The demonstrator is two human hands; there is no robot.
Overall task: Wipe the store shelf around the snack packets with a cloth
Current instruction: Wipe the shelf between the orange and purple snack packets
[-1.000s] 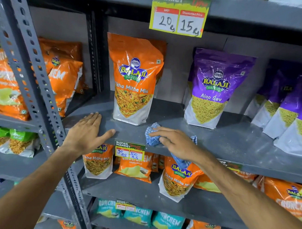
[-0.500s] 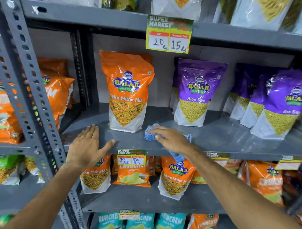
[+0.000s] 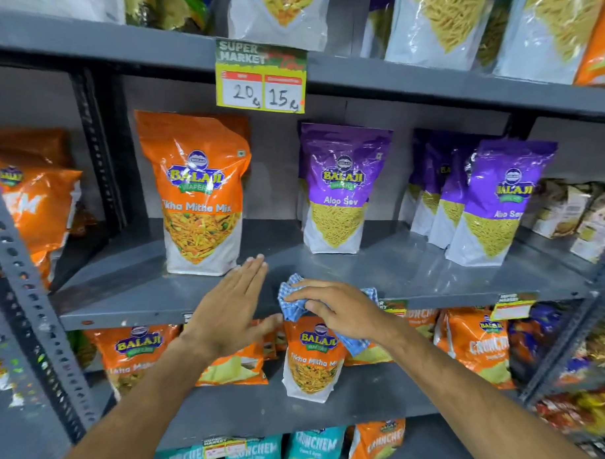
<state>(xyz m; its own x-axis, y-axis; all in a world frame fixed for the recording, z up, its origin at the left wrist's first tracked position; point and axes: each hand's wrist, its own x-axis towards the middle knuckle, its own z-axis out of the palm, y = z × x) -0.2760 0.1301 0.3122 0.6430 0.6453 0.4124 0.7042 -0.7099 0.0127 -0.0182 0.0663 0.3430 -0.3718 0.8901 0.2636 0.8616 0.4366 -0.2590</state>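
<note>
A grey metal shelf (image 3: 413,267) spans mid-frame, bearing an upright orange Tikha Mitha Mix packet (image 3: 196,194) left of centre, a purple Aloo Sev packet (image 3: 340,189) at centre, more purple packets (image 3: 497,205) right, and a blue checked cloth (image 3: 292,297) at its front edge.

The scene is evenly and fairly brightly lit from above and in front, and the colours come out saturated. The grey shelf (image 3: 413,267) carries a soft sheen toward its right half, with faint reflections of the packets standing on it. Glare streaks the glossy film of the orange packet (image 3: 196,191) and the purple packet (image 3: 340,186) — white highlights near their tops. Under the upper shelf (image 3: 436,84) the back corners fall into shadow, darkest at the left behind the perforated upright (image 3: 98,146). Wide-angle distortion bows the shelf lines and leans the uprights outward. The left hand (image 3: 229,312) is slightly motion-blurred, and the far edges — especially the lower right — look soft and smeared.
</note>
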